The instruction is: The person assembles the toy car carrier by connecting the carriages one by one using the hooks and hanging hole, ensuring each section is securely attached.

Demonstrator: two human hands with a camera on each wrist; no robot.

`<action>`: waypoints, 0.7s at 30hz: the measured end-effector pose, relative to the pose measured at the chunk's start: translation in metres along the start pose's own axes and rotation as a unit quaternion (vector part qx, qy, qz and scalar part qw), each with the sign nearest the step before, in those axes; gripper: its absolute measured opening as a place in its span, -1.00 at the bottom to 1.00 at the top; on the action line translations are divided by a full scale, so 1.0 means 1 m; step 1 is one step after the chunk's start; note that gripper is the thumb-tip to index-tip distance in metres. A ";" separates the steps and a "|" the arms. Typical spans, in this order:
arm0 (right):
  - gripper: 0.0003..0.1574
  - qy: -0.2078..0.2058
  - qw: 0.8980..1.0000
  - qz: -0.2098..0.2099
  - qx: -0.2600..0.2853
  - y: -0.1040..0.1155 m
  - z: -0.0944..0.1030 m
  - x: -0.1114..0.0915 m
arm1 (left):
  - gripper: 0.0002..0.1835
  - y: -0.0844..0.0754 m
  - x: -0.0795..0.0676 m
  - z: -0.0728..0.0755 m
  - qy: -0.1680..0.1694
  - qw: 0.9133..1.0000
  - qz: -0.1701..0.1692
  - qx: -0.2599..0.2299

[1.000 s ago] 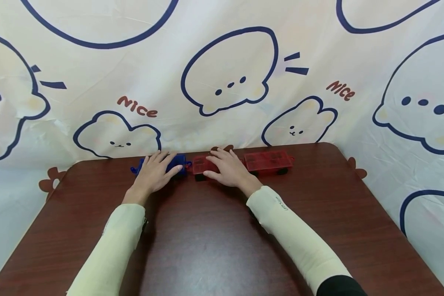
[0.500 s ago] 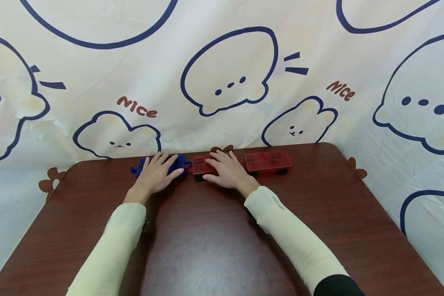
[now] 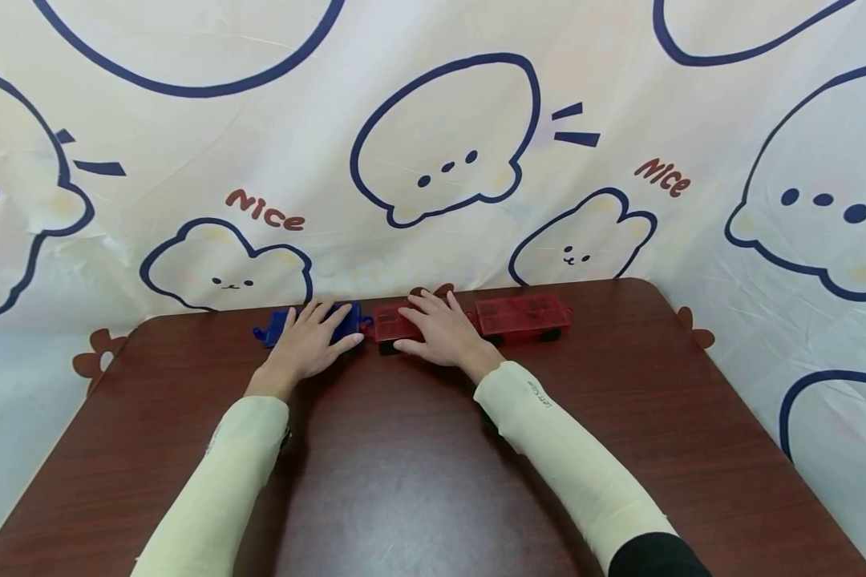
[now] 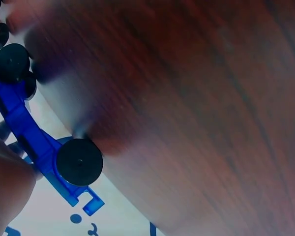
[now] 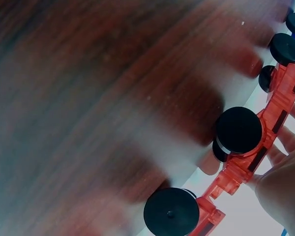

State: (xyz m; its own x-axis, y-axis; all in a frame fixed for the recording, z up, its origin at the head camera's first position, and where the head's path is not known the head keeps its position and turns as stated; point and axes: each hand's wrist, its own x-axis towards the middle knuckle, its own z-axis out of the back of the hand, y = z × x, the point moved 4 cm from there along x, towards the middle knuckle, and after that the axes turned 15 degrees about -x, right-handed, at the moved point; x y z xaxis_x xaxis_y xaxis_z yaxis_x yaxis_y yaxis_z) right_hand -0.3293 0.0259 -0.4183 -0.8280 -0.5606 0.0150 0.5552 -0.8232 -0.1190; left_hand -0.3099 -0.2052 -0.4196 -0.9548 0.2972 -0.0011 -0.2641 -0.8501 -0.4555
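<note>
A row of toy train wagons lies along the table's far edge. My left hand (image 3: 306, 340) lies spread over the translucent blue wagon (image 3: 346, 320), fingers across its top and thumb at the near side. The blue wagon's black wheels (image 4: 79, 162) and end hook (image 4: 92, 202) show in the left wrist view. My right hand (image 3: 443, 328) rests over the translucent red wagon (image 3: 390, 322), fingers reaching across toward the far side. From the right wrist, that wagon's underside (image 5: 273, 118) and wheels show. A second red wagon (image 3: 523, 314) stands to its right, joined by a link.
The dark brown wooden table (image 3: 418, 465) stretches toward me, with its far edge close behind the wagons. A white cloth backdrop (image 3: 433, 240) with blue cartoon outlines hangs behind it and along both sides.
My left hand has slid slightly to the right over the blue wagon, and my right hand has shifted slightly left. The wagons stay in nearly the same place.
</note>
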 end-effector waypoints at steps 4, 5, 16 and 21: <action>-0.11 0.005 1.000 -0.001 -0.001 -0.001 -0.002 0.001 | -0.13 0.000 0.000 -0.001 -0.002 1.000 0.001 -0.002; -0.11 0.005 1.000 -0.001 -0.002 -0.001 -0.002 0.001 | -0.13 0.000 0.000 -0.001 -0.003 1.000 0.002 -0.002; -0.09 0.000 1.000 0.004 0.000 -0.002 -0.005 0.003 | -0.15 0.000 0.002 -0.002 -0.006 1.000 -0.004 0.007; -0.08 -0.001 1.000 0.002 -0.003 -0.002 -0.006 0.003 | -0.16 0.001 0.001 -0.004 -0.005 1.000 -0.006 0.002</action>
State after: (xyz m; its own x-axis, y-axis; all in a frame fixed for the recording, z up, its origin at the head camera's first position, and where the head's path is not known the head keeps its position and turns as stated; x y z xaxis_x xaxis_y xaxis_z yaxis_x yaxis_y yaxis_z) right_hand -0.3337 0.0262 -0.4241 -0.8254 -0.5643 0.0165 0.5582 -0.8201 -0.1260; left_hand -0.3110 -0.2044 -0.4234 -0.9531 0.3022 0.0136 -0.2755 -0.8485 -0.4519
